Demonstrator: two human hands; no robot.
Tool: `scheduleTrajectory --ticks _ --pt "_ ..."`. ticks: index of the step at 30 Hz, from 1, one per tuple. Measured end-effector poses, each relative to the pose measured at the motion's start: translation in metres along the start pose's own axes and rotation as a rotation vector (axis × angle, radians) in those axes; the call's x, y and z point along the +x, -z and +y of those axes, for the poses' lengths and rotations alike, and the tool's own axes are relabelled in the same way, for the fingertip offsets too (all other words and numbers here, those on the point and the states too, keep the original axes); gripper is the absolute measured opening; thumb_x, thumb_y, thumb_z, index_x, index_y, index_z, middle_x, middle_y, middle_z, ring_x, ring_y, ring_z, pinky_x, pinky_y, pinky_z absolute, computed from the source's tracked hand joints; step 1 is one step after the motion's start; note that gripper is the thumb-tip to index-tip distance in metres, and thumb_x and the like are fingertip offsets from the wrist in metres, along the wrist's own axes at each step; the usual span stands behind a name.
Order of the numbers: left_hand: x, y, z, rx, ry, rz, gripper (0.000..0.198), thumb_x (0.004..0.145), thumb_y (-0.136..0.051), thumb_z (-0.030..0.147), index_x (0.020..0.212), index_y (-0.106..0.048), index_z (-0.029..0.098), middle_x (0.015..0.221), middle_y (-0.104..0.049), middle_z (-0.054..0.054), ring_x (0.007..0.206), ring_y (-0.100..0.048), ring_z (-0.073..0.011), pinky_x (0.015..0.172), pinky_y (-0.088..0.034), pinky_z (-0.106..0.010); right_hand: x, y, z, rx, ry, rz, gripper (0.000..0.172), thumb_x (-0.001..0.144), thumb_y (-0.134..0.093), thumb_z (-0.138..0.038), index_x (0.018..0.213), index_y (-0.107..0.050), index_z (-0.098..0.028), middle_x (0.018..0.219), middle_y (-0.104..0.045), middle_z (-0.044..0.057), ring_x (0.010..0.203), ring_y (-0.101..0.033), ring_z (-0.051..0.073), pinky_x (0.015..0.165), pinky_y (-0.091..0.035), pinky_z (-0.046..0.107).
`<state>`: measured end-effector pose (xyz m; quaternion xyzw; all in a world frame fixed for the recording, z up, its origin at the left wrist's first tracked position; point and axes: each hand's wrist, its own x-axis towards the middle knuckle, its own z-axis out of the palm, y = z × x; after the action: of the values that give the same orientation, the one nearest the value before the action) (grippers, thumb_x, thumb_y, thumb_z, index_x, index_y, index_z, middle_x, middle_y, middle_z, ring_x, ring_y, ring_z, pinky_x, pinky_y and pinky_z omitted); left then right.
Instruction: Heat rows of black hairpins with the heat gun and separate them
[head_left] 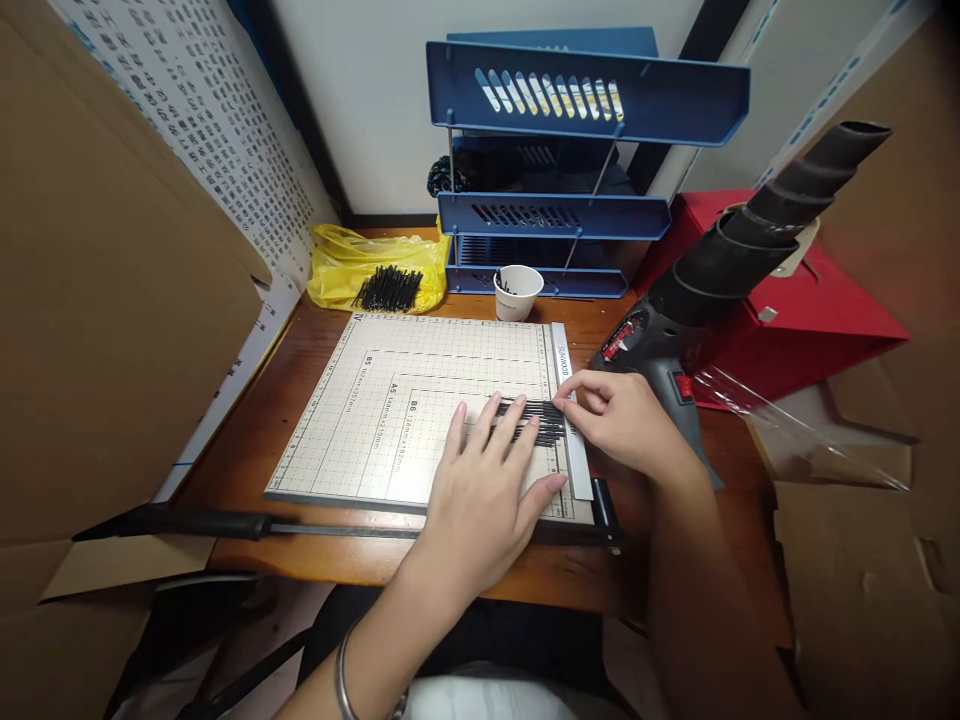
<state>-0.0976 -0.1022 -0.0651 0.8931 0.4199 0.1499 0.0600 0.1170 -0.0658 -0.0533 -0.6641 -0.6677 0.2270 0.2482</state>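
A row of thin black sticks (541,418) lies on the gridded board of a paper cutter (375,400), up against its white ruler strip (576,450). My left hand (480,480) rests flat on the sticks with fingers spread. My right hand (626,415) reaches in from the right, its fingertips pinched at the sticks' ends by the ruler. The cutter's blade arm with a black handle (225,522) lies along the near edge.
A white paper cup (517,291), a yellow bag with more black sticks (386,272) and a blue stacked letter tray (570,170) stand at the back. A black heat gun (720,270) and a red box (810,320) sit at the right. Cardboard walls flank both sides.
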Motion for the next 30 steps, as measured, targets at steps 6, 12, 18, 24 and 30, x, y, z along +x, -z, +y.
scheduleTrajectory --ticks 6,12,18,24,30 --pt "-0.007 -0.001 0.001 0.029 -0.007 0.005 0.061 0.110 -0.022 0.055 0.148 -0.052 0.018 0.163 -0.041 -0.007 0.153 -0.032 -0.0326 0.124 -0.027 -0.063 0.000 0.000 -0.002 0.003 0.005 -0.006 0.022 0.085 -0.062 -0.040 0.082 -0.074 -0.022 0.050 -0.036 -0.005 0.052 -0.032 0.010 0.055 -0.025 0.026" --pt "0.002 0.000 0.005 0.008 -0.018 -0.007 0.061 0.109 -0.025 0.056 0.149 -0.052 0.018 0.164 -0.038 -0.007 0.153 -0.031 -0.0317 0.125 -0.026 -0.062 0.001 0.000 -0.003 0.001 0.012 -0.002 0.021 0.085 -0.062 -0.038 0.081 -0.074 -0.021 0.049 -0.036 -0.004 0.051 -0.032 0.010 0.055 -0.026 0.026" --pt "0.002 -0.003 0.003 0.024 -0.011 -0.015 0.062 0.109 -0.028 0.056 0.151 -0.050 0.015 0.163 -0.040 -0.009 0.152 -0.033 -0.0339 0.124 -0.028 -0.063 0.001 -0.001 -0.003 0.010 0.019 -0.001 0.023 0.085 -0.062 -0.039 0.081 -0.074 -0.020 0.049 -0.035 -0.004 0.050 -0.031 0.010 0.054 -0.025 0.026" --pt "-0.008 0.000 0.002 0.014 0.014 0.031 0.061 0.110 -0.026 0.053 0.156 -0.041 0.016 0.165 -0.037 -0.007 0.153 -0.031 -0.0321 0.124 -0.028 -0.062 0.000 -0.001 0.000 0.024 0.013 0.008 0.023 0.085 -0.061 -0.039 0.080 -0.073 -0.020 0.049 -0.035 -0.005 0.051 -0.030 0.010 0.054 -0.024 0.026" --pt "-0.016 -0.004 0.008 0.015 -0.015 0.021 0.055 0.110 -0.029 0.052 0.147 -0.054 0.021 0.162 -0.043 -0.003 0.151 -0.036 -0.0339 0.122 -0.032 -0.064 -0.001 -0.001 0.002 0.028 0.009 0.003 0.022 0.085 -0.062 -0.038 0.081 -0.074 -0.020 0.049 -0.033 -0.005 0.051 -0.029 0.009 0.054 -0.023 0.027"
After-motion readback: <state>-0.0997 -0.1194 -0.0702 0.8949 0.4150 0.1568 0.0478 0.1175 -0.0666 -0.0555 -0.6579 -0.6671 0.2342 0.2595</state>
